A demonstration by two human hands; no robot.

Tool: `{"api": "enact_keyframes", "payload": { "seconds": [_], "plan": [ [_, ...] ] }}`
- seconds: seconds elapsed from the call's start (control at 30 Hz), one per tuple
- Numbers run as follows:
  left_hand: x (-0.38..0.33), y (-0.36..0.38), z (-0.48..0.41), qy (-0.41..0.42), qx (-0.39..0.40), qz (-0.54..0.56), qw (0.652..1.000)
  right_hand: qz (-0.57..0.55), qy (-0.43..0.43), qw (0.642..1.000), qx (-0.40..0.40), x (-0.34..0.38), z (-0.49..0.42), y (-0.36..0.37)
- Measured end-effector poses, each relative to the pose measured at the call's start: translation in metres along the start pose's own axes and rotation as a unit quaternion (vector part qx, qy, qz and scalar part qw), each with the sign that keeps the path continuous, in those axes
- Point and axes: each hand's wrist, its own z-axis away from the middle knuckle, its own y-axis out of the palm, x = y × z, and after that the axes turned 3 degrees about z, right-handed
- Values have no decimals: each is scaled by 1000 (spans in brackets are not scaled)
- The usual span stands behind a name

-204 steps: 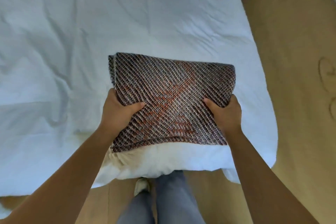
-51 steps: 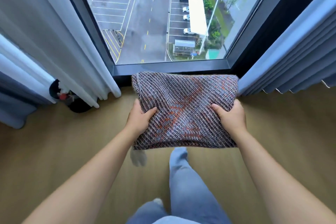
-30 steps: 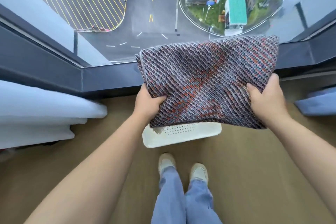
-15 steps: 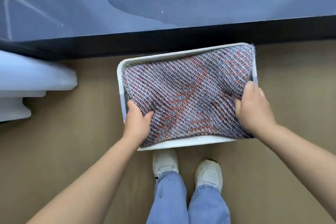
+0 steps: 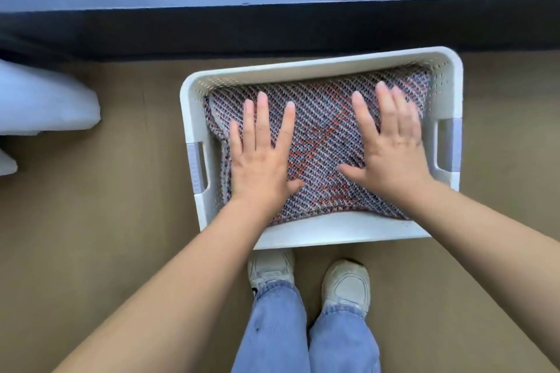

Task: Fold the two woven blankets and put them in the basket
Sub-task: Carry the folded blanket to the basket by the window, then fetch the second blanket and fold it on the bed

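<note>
Woven blanket [image 5: 325, 142] is folded up and sitting inside the basket [image 5: 318, 232], filling most of the bottom, so that's where it's at. It's a diagonal weave in grey, blue and dark threads with orange-red patches through the middle.

Going big to small: the floor [image 5: 91, 206] is plain tan and takes up most of the view, with a dark band of window frame [image 5: 272, 30] running across the top and bluish glass above that. A pale curtain hem [image 5: 45, 103] bunches on the floor at the left, well apart from the basket.

The basket is a white plastic rectangular one with little perforated holes in the walls and a grey handle grip [image 5: 197, 166] on each short side. It sits on the floor near the dark frame, slightly skewed.

Both forearms reach in from the bottom of the frame. The left hand [image 5: 260, 160] is spread flat, palm down, fingers fanned out wide on the left half of the blanket, not gripping anything. The right hand [image 5: 391, 145] is the same deal on the right half, flat and open, fingers a bit closer together and a little motion-blurred.

Just below the basket's near wall you can see blue jeans [image 5: 303, 327] and two off-white sneakers [image 5: 345, 285], toes almost touching the basket.
</note>
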Motion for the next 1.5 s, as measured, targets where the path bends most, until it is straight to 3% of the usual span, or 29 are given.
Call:
{"api": "enact_keyframes", "payload": {
  "seconds": [0.13,0.3,0.47,0.67,0.77,0.9,1.13,1.3,1.5],
  "plan": [
    [33,26,-7,-41,161,-64,984,90,-23,985,143,-15,-16,21],
    [58,54,-14,-32,180,-72,981,145,-23,966,212,-51,-19,50],
    [54,78,-34,-55,182,-124,974,127,-27,966,222,-53,-31,73],
    [39,47,-31,-73,251,-145,954,187,17,944,270,-27,-28,48],
    [27,9,-13,-49,239,-96,965,121,46,958,256,7,-8,12],
    [4,-44,16,-18,235,-58,970,29,21,973,229,46,31,-46],
    [-58,-174,58,73,170,-11,983,-68,72,985,140,46,84,-185],
    [-141,-274,96,224,156,-10,962,-106,194,970,99,30,161,-285],
    [-265,-360,184,379,144,-51,913,-157,390,907,-17,0,325,-395]
  ]
}}
